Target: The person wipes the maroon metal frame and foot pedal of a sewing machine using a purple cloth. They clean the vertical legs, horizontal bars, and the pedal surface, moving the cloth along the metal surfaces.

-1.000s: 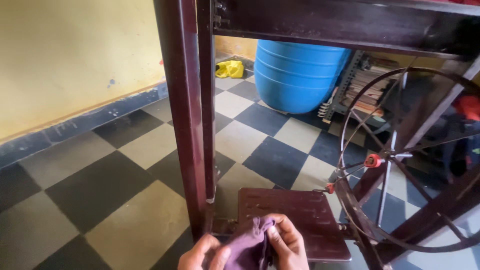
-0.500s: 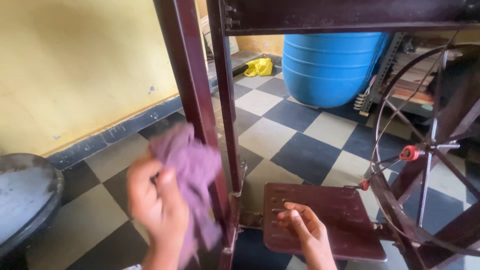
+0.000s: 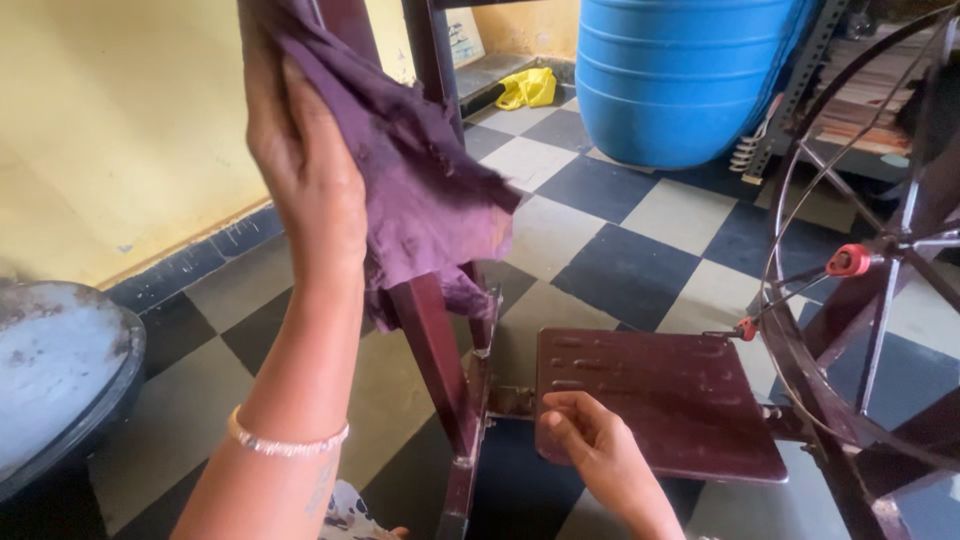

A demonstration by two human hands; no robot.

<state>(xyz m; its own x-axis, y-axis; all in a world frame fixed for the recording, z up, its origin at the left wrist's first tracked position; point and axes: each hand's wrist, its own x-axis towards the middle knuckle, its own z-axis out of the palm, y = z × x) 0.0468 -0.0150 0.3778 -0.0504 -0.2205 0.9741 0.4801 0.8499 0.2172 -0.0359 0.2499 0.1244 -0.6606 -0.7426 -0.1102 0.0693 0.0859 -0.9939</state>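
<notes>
Two hands worked: the left hand (image 3: 305, 165) pressed a purple cloth (image 3: 420, 190) against the maroon leg (image 3: 435, 350), seemingly mid-wipe; the right hand (image 3: 590, 440) rested loosely curled on the treadle (image 3: 680, 390).

Home workroom: treadle machine frame (image 3: 440, 330), checkered floor (image 3: 620, 260).

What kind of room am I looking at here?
Probably a home or small workshop: a treadle machine stand with its pedal and wheel, a blue barrel, and a checkered tile floor.
</notes>
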